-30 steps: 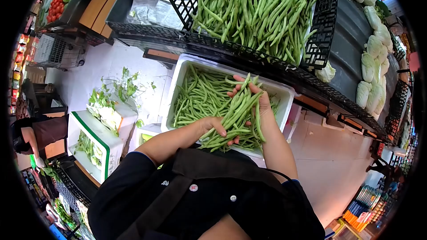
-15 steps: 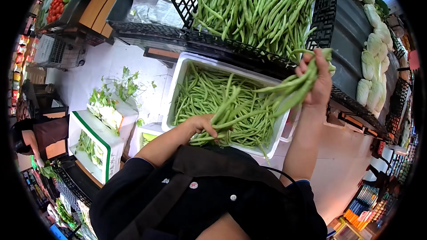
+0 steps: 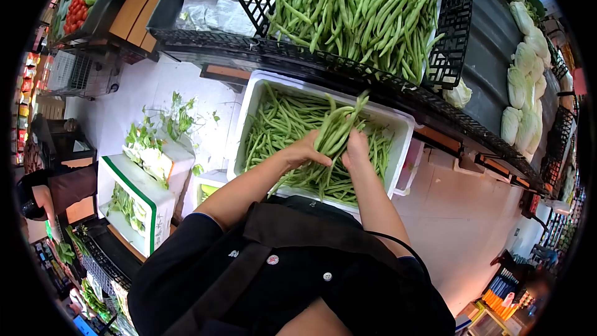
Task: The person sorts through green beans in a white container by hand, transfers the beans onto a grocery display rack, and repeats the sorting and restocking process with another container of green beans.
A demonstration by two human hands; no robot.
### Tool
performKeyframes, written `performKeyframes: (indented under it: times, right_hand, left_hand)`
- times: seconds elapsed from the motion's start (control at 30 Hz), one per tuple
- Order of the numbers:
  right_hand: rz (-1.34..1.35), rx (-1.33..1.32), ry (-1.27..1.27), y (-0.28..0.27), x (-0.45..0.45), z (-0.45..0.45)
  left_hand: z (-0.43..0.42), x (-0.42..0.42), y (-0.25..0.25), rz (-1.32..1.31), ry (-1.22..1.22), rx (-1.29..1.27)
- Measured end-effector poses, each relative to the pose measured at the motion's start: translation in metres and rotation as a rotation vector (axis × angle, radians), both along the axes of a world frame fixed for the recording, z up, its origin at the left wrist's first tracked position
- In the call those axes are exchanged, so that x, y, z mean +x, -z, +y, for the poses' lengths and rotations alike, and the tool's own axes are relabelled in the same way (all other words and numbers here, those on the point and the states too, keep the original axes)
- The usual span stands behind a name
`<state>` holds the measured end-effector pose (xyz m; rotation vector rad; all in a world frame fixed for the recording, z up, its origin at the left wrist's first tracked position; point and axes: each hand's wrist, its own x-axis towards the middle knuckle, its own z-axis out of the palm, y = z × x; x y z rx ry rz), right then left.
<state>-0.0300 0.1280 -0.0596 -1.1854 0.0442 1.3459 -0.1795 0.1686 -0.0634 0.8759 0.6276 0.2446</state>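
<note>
My left hand (image 3: 305, 149) is closed around a bunch of green beans (image 3: 336, 129), its thumb lying across the front. Against the other side of the bunch, my right hand (image 3: 356, 148) has its fingers curled in; part of them is hidden. Both hands are over a white foam box (image 3: 405, 143). Loose green beans (image 3: 273, 126) fill the box below them. Beyond the box, a black plastic crate (image 3: 451, 43) on the display stand holds a large heap of green beans (image 3: 364, 12).
Napa cabbages (image 3: 525, 87) lie along the stand at right. To the left are a foam box with a green edge (image 3: 127, 205) and leafy scraps (image 3: 177, 115) on the floor. A person (image 3: 43, 193) stands at far left, near a shopping cart (image 3: 71, 71).
My right hand has come down and left from the crate's edge to the box, beside my left hand. The beans once stretched between the hands are gathered into one bunch.
</note>
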Motion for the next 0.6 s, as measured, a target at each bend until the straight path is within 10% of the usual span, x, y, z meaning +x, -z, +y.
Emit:
performKeyframes:
  times: [0.23, 0.4, 0.6]
  right_hand:
    - [-0.340, -0.155, -0.030, 0.031, -0.001, 0.005]
    - [-0.115, 0.108, 0.038, -0.012, -0.012, -0.002]
    - [-0.871, 0.520, -0.097, -0.047, -0.026, -0.032]
  left_hand:
    - [-0.006, 0.027, 0.012, 0.097, -0.160, -0.110]
    - [-0.002, 0.025, 0.004, -0.031, -0.102, -0.005]
    - [-0.015, 0.009, -0.019, -0.005, -0.142, 0.871]
